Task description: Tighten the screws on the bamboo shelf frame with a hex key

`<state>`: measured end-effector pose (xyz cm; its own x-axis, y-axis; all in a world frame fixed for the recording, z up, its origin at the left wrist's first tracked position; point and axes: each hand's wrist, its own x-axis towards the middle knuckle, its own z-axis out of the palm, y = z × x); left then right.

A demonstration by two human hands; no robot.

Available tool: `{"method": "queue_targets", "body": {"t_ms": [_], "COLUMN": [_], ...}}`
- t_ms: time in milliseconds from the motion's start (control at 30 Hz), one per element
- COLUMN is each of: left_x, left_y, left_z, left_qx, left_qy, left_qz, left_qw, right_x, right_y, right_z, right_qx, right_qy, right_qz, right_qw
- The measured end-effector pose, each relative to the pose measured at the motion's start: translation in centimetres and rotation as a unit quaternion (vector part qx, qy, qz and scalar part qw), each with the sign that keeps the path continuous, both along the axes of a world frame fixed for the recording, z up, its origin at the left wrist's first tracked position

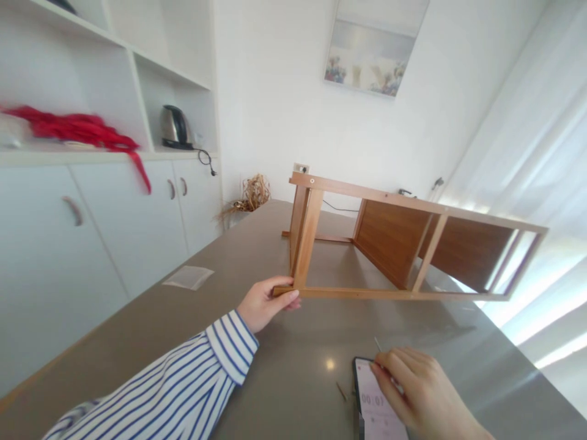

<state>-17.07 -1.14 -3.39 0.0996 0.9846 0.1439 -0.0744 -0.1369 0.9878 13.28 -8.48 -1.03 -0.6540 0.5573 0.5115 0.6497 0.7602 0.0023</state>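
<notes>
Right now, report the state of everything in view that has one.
Wooden frame: sideways, one corner gripped
Phone: lit, showing digits
Left hand: closed on frame corner
Right hand: over phone, curled
Kettle: upright
Plug: dangling, unplugged
Cupboard doors: shut
Red cloth: crumpled, one end dangling

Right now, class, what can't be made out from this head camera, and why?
All in the head view:
Phone: lower end cropped by bottom edge, part covered by right hand.
Thin rod: lower part hidden by that hand.
Wooden frame: held corner partly covered by left hand.
Wall picture: top cropped by upper edge.
</notes>
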Motion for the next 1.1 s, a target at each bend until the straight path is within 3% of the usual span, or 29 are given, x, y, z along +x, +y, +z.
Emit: {"method": "queue_targets", "body": {"t_ms": [300,500,700,833,1100], "left_x": [-1.8,-3.1,-3.9,-4.6,-6.1], "left_y": [1.4,2.3,2.7,3.3,4.5], "left_z": [0.1,-0.9,-0.5,-0.9,-2.4], "left_qx": [-0.041,-0.058,-0.014,0.049,0.067], "left_qy": [0.015,0.11,0.194,0.26,0.403], "left_qz": [0.04,0.016,0.032,0.041,0.027], "left_qw": [0.998,0.992,0.98,0.963,0.912], "right_x": [3.8,6.1,7.5,7.8,7.6], "right_y": [1.9,2.8,3.2,3.2,3.1], "right_z": [-2.3,-2.6,-3.2,-3.5,-3.5], "right_qx": [-0.065,-0.096,-0.124,-0.169,-0.238], "right_qy": [0.078,0.088,0.048,0.029,-0.002], "right_qz": [-0.067,-0.102,-0.111,-0.13,-0.173], "right_qw": [0.993,0.986,0.985,0.977,0.956]}}
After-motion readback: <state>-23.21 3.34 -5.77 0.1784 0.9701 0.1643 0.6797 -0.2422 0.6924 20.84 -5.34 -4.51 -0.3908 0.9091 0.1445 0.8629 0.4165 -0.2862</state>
